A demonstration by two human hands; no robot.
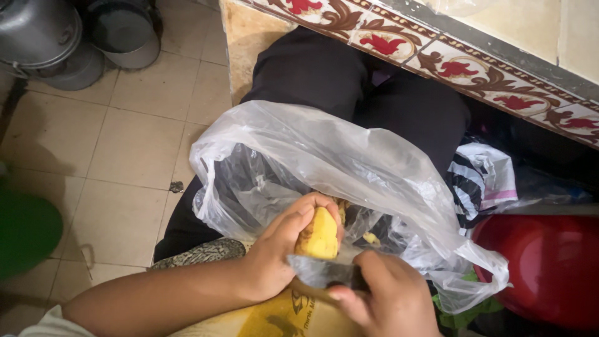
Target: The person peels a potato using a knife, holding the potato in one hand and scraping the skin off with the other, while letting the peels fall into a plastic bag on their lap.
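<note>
Peeling is under way: the left hand (pixel 274 259) is wrapped around a pale yellow, partly peeled potato (pixel 318 236), thumb and fingers clamped on it, holding it over the mouth of the clear crumpled plastic bag (pixel 349 168) on the lap. At five o'clock from the potato, the right hand (pixel 390 299) is closed on a dark-handled knife with a grey blade (pixel 321 271), the blade lying flat against the potato's lower end. A round red plastic basin (pixel 549 268) sits out at three o'clock. Next, by my reading, the blade must run shallow under the skin, with the left thumb kept out of its path.
</note>
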